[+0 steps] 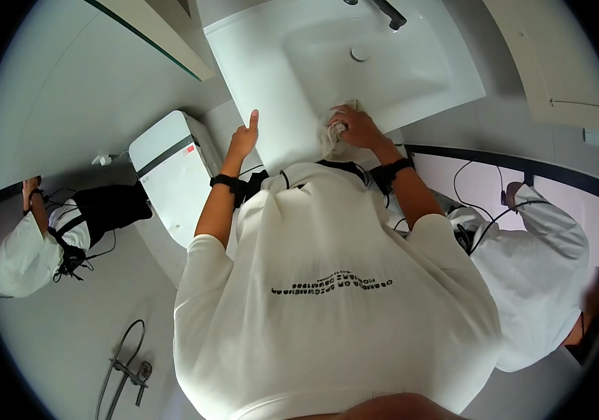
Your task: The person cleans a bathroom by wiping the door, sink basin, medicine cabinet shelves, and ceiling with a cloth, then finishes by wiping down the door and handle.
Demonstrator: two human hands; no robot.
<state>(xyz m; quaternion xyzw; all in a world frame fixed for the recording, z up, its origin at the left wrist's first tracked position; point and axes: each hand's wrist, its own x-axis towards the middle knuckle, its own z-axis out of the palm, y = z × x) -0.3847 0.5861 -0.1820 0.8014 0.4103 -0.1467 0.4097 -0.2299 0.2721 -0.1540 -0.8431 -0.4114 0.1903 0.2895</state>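
Observation:
A white washbasin (pixel 264 77) with a dark tap (pixel 392 14) and a round drain (pixel 360 54) stands in front of me. My right hand (pixel 357 129) is closed on a crumpled, pale cloth (pixel 330 143) at the basin's near edge. The cloth lies against the white surface and droops partly over the front. At the basin's left edge is my left hand (pixel 243 140), with one digit stretched out along the rim. Nothing shows in it, and its other fingers are mostly hidden. Both wrists wear black bands.
A white bin-like appliance (pixel 170 168) with a dark stripe stands left of the basin. A shower head on a hose (pixel 135 371) hangs at lower left. Figures in white shirts, perhaps reflections, appear at left (pixel 26 252) and right (pixel 534 294). A cabinet (pixel 559 63) is at upper right.

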